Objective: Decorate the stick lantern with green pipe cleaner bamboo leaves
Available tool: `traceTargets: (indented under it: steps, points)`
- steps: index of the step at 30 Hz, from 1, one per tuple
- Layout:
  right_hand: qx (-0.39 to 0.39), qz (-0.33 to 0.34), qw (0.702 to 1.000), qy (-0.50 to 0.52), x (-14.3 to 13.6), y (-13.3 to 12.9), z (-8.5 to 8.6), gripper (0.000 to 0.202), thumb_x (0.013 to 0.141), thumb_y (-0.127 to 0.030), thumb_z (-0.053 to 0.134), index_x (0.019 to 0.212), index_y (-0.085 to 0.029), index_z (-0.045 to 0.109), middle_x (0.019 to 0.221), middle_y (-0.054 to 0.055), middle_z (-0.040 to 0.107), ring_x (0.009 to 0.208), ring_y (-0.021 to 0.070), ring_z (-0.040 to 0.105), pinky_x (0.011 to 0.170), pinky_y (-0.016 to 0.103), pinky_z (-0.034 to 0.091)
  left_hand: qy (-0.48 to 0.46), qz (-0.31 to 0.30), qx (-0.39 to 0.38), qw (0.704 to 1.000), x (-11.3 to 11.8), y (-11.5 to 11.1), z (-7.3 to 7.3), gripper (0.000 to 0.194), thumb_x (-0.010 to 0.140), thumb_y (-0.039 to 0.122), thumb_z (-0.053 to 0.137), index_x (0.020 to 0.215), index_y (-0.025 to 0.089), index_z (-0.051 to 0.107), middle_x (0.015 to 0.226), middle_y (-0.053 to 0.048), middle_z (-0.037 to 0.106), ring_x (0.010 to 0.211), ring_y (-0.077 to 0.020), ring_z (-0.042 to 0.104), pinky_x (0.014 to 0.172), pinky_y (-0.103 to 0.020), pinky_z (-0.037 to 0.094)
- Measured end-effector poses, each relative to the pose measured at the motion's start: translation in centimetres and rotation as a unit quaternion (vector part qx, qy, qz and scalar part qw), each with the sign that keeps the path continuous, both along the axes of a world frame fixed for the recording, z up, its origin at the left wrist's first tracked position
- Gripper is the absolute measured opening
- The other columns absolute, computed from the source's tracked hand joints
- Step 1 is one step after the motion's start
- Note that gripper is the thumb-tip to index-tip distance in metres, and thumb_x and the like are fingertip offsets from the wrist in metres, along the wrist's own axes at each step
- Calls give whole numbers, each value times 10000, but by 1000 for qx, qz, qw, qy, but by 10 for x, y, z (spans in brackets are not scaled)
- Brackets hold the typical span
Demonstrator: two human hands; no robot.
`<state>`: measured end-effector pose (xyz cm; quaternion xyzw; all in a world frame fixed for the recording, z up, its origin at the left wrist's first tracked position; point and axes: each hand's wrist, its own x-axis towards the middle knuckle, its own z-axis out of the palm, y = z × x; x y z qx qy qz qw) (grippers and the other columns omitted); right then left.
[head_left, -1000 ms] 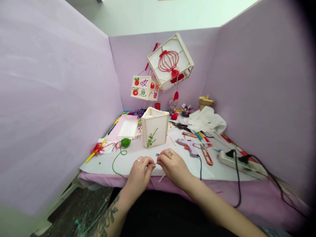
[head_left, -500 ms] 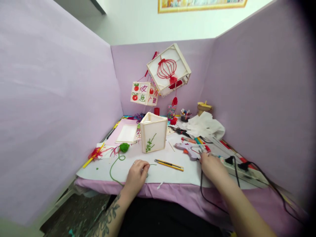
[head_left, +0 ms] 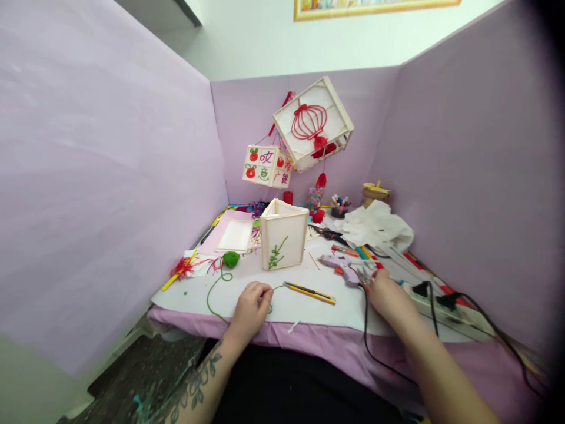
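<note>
My left hand (head_left: 253,306) is closed in a pinch on a strand of green yarn (head_left: 213,297), above the front of the white table sheet. A short yarn end sticks out past my fingertips, and the strand runs back to a green ball (head_left: 231,259). At the right, my closed right hand (head_left: 385,293) holds a small metal tool, apparently scissors (head_left: 364,275), close to the lilac glue gun (head_left: 344,270). The three-sided white lantern (head_left: 285,240) stands upright ahead, green yarn bamboo on its front. Between my hands lies a yellow utility knife (head_left: 310,292).
A white power strip (head_left: 459,315) with black plugs and cables lies along the right side. Crumpled white paper (head_left: 375,227) and pliers (head_left: 329,234) lie behind. Two decorated lanterns hang at the back, including a large one (head_left: 338,112). A flat white frame (head_left: 235,235) rests at left.
The whole view has shifted, so things appear further right. My right hand and its metal tool have turned slightly beside the glue gun. My left hand keeps its pinch on the yarn.
</note>
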<state>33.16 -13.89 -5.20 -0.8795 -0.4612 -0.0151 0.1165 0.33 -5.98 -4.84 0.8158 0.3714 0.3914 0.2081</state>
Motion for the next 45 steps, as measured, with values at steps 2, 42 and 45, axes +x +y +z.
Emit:
traceTargets:
  steps: [2, 42, 45]
  points:
    - [5, -8, 1000, -5, 1, -7, 4, 319, 886, -96, 350, 1143, -41, 530, 883, 232, 690, 781, 303, 692, 647, 368, 473, -3, 2, -7, 1000, 0, 0, 0, 204, 914, 264, 469, 816, 192, 633, 807, -54, 653, 812, -196, 616, 743, -311, 489]
    - [299, 347, 822, 338, -175, -32, 17, 192, 933, -236, 444, 951, -193, 630, 823, 50, 665, 819, 187, 647, 718, 284, 518, -8, -21, 175, 984, -1, -46, 37, 61, 928, 126, 527, 921, 171, 568, 808, -51, 632, 792, -192, 554, 724, -316, 476]
    - [296, 334, 824, 351, -176, -31, 19, 191, 928, -248, 448, 905, -193, 629, 819, 48, 670, 801, 184, 649, 710, 280, 514, 3, -22, 175, 984, 0, -46, 34, 68, 934, 128, 514, 915, 166, 566, 803, -53, 626, 787, -195, 549, 722, -320, 474]
